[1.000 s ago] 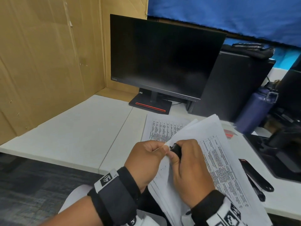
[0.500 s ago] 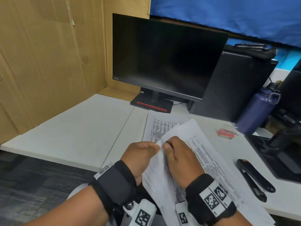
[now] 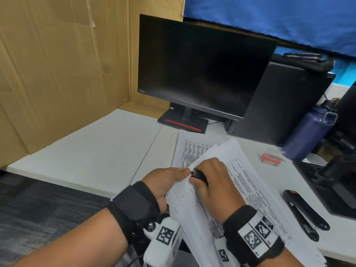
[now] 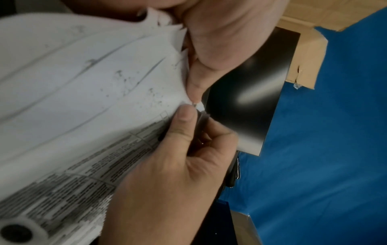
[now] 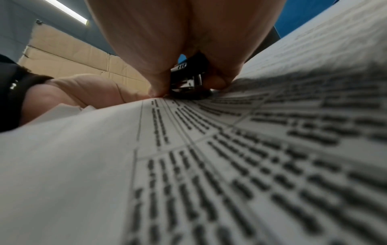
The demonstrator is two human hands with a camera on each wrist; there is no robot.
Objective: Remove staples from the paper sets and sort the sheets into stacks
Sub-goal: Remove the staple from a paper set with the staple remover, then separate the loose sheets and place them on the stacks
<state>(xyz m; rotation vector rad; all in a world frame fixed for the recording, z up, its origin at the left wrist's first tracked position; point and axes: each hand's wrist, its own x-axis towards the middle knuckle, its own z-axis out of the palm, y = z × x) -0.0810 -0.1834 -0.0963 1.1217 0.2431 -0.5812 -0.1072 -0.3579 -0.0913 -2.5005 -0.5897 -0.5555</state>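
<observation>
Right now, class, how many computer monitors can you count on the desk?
2. One dark monitor stands at the back of the desk, facing the person. A second monitor is cut off at the right edge; more may lie beyond it.

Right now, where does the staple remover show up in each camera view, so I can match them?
Head: staple remover just below centre, gripped by the right hand at the paper set corner.
Left wrist: centre, blurred.
Right wrist: upper centre, between the fingers.
Shared landmark: the printed table on the top sheet.
</observation>
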